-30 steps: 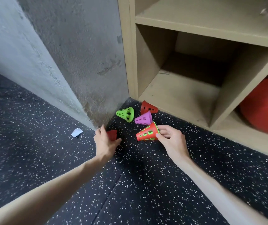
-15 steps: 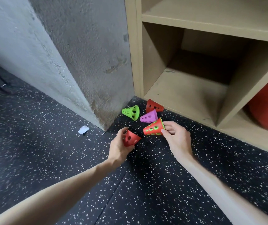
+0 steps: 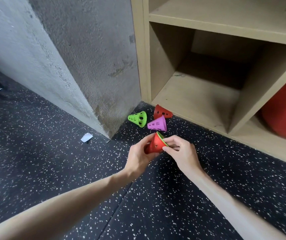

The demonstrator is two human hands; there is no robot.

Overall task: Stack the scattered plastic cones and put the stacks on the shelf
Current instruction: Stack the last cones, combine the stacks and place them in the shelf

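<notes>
A red cone stack (image 3: 155, 144) is held just below frame center, above the speckled black floor (image 3: 34, 153); green rims of nested cones are seen at its wide end. The left hand (image 3: 139, 155) is wrapped around the narrow end, fingers curled on it. The right hand (image 3: 179, 152) is pinched on the wide rim, thumb and fingertips closed on the edge. Three loose cones are left lying on their sides on the floor, just above the hands: a green cone (image 3: 138, 118) at center, a purple cone (image 3: 157, 124) just right of it, and a red cone (image 3: 161, 111) behind them, close to the shelf base; whether they touch each other cannot be told. The wooden shelf (image 3: 208, 30) is seen at upper right, with an open cubby (image 3: 190, 99) directly behind the cones. A red ball (image 3: 284, 111) is partly seen in the next cubby at the right edge. A concrete wall corner (image 3: 86, 58) fills the upper left, and a small white scrap (image 3: 86, 137) is seen on the floor at its foot.
</notes>
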